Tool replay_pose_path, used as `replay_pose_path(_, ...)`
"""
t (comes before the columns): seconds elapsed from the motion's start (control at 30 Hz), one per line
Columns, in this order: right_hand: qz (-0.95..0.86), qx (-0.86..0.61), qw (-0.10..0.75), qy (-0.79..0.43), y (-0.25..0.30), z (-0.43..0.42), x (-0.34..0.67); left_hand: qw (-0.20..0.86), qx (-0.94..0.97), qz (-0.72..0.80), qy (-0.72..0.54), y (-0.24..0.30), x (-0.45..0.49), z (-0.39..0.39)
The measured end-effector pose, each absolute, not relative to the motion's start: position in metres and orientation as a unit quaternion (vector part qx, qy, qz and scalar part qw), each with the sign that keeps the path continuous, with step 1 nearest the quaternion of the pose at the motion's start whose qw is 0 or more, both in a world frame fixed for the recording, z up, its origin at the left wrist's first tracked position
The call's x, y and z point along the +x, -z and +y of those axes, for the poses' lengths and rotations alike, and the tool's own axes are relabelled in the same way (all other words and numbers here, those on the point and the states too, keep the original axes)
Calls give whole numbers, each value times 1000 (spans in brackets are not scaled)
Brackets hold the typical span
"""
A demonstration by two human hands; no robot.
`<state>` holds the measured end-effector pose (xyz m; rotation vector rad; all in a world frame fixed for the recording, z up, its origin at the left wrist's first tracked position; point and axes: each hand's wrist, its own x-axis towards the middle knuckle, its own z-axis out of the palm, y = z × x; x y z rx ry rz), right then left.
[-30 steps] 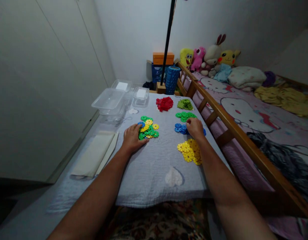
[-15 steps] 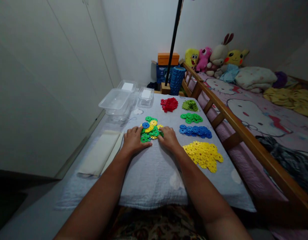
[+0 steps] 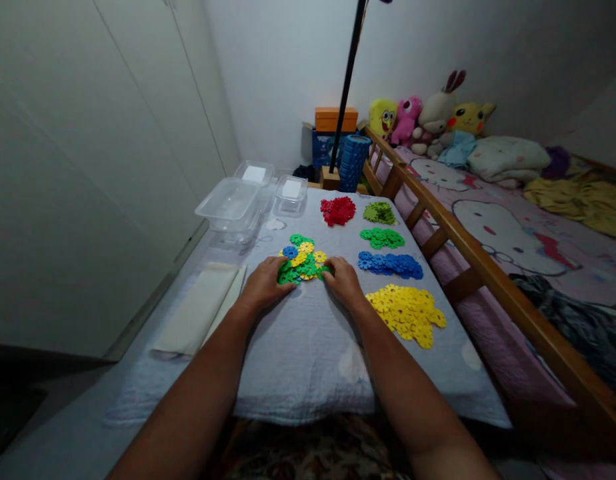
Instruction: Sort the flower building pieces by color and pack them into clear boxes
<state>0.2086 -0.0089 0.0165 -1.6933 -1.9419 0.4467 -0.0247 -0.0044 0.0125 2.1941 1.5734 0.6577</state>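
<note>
Since right hand (image 3: pixel 343 283) quit the blue plastic flower-discs (image 3: pixel 391 265), it pinches a green disc (image 3: pixel 324 272), 4 o'clock of mixed plastic pile (image 3: pixel 305 267); left hand (image 3: pixel 264 285) spread at 8 — still mixed.

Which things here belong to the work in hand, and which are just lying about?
Probably in use: left hand, right hand, mixed pile, red pile, lime pile, green pile, blue pile, yellow pile.

Probably lying about: folded cloth, plush toys, roller, orange box, tubs (role unclear).

1 head-worn view, forward and down
</note>
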Motion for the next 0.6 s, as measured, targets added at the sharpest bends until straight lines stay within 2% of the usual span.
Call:
replay_pose_path(0.33, -640, -619, 394, -229, -43, 33, 269, 174, 766, 567, -247, -11, -18, 0)
replay_pose_path(0.47, -541, -677, 442, -230, -56, 63, 321, 169, 761, 577, -243, -11, -17, 1)
replay_pose_path(0.6, -468, -731, 453, -202, -63, 83, 368, 164, 758, 583, -242, -11, -16, 1)
